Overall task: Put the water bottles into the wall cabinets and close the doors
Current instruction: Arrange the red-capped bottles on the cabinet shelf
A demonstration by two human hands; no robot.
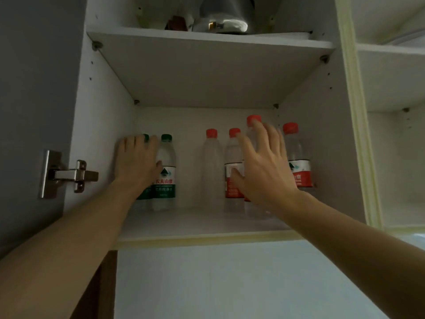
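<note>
Several water bottles stand on the lower shelf (184,222) of an open wall cabinet. At the left are two green-capped bottles: my left hand (138,162) wraps around the far-left one, mostly hiding it, and the other green-capped bottle (164,171) stands beside my thumb. To the right stand red-capped bottles: an unlabelled one (212,169), a labelled one (233,162), a nearer one (253,125) behind my right hand, and one at the far right (297,157). My right hand (264,166) is spread with straight fingers in front of the nearer bottle; contact is unclear.
The cabinet's grey door (34,100) stands open at the left, its metal hinge (66,174) showing. A metal pot (223,17) sits on the upper shelf. Another open white compartment (395,134) lies to the right. A pale wall runs below.
</note>
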